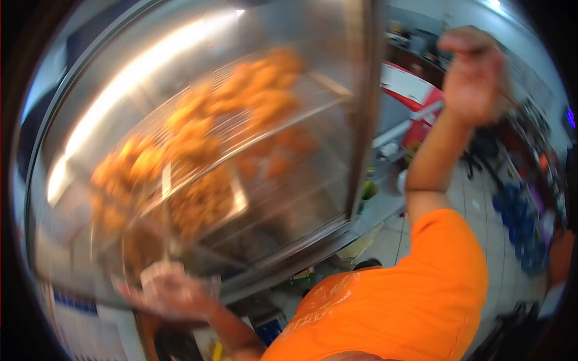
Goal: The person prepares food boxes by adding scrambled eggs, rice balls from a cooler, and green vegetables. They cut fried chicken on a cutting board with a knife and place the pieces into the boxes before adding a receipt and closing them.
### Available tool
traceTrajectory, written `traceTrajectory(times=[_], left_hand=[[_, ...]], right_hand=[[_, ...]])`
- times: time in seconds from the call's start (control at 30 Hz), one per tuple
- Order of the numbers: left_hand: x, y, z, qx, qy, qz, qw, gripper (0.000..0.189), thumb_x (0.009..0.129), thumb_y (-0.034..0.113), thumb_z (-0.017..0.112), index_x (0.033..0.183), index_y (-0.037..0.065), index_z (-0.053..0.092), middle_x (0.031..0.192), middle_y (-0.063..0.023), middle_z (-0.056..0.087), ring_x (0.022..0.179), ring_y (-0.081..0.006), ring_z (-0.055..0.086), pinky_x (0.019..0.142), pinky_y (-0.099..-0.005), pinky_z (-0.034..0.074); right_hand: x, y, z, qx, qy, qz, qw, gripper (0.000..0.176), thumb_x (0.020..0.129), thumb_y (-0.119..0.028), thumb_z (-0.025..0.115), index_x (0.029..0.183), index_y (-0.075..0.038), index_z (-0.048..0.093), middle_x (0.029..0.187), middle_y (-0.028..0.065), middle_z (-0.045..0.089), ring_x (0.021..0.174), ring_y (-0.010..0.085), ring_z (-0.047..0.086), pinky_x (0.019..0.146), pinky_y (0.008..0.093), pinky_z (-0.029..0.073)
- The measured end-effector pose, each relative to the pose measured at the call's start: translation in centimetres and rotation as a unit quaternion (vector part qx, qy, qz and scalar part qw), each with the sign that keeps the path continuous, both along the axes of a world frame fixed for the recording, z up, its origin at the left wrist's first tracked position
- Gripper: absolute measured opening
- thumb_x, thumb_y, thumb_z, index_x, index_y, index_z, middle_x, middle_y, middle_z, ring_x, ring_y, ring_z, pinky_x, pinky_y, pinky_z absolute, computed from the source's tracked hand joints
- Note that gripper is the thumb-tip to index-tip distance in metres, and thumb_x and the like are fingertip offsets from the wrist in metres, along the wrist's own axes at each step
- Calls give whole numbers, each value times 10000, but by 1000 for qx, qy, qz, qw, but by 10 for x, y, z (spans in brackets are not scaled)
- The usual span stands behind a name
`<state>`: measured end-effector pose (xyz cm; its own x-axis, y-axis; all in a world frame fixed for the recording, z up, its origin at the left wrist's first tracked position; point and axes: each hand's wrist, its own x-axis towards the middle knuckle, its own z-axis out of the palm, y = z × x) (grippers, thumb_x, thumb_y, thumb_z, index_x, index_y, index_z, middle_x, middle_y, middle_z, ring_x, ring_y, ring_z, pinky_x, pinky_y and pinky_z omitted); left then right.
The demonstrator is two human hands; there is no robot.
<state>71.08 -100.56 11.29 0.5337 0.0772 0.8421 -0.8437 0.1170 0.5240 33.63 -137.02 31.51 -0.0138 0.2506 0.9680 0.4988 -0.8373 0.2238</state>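
My left hand (174, 295) is low at the left, beside the lower edge of a glass display case (289, 234). It holds a pale, rounded item in clear plastic (161, 272); blur hides its exact kind. Inside the case, golden fried pieces (192, 144), which look like fried chicken, lie on a wire rack. Smaller brown fried bits (201, 204) fill a metal tray (239, 195) below them. My right hand (475, 78) is raised at the upper right, away from the case. Its fingers look bent but are smeared by motion, and no object shows in it.
A bright light tube (126, 84) runs along the case. Beyond my right arm are a red and white box (409, 84) and a tiled floor (475, 198). Several blue water bottles (522, 225) stand at the right. A metal frame (361, 120) edges the case.
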Motion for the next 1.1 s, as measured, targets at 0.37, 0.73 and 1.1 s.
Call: traceTrajectory(times=[0.37,0.73,1.1], left_hand=[[-273,-227,-77,341,-5,-438,832,357,941,8,600,1292,57,553,779,-37,622,727,-143,623,734,-289,534],[-340,-373,-71,417,322,-477,703,344,947,169,653,1254,19,613,943,-85,701,870,-161,658,875,-310,517],[-331,-440,-63,425,283,-499,700,448,955,209,676,1335,-9,582,1293,-162,641,1212,-241,601,1060,-373,449]], right_hand=[[-41,-309,-235,308,570,-545,532,727,880,-587,673,1356,-47,572,1290,250,632,1202,382,612,1023,468,480],[-22,-360,-240,448,529,-479,539,1000,878,-731,538,1574,-64,271,1459,357,456,1381,473,449,1118,526,390],[-33,-366,-204,315,596,-472,568,800,886,-598,650,1470,-77,480,1228,288,659,1152,428,643,1004,481,489]])
